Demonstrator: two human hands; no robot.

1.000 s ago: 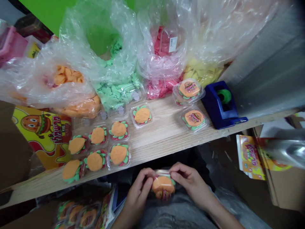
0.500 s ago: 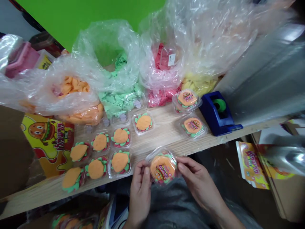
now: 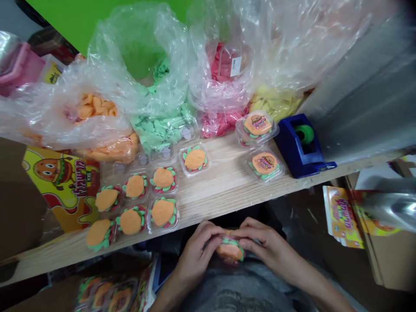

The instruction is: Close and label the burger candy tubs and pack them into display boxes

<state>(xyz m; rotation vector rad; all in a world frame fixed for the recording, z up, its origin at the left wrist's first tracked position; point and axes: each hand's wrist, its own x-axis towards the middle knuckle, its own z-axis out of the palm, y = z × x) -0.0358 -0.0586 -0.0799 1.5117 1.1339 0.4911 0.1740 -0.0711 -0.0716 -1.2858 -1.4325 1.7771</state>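
Note:
My left hand [image 3: 196, 249] and my right hand [image 3: 264, 245] meet over my lap, both gripping a small clear tub of burger-shaped candy [image 3: 230, 250]. My fingers cover most of its top, and its orange bun and green layer show between them. On the wooden shelf [image 3: 224, 195] in front of me stand several similar clear tubs, such as one with a printed label [image 3: 264, 164] and one without a label [image 3: 194, 159]. The nearest tub [image 3: 162, 212] sits just beyond my hands, not touching them.
Plastic bags of orange, green, pink and yellow candy pieces [image 3: 221, 86] line the shelf's back. A blue tape dispenser [image 3: 300, 147] stands at the right, next to a metal surface. Printed candy boxes [image 3: 61, 182] lean at the left. Several packed tubs [image 3: 108, 294] lie below the shelf.
The tub has come down from the shelf's front edge towards my lap, and it now sits tilted differently. My hands have closed in around it, covering its label.

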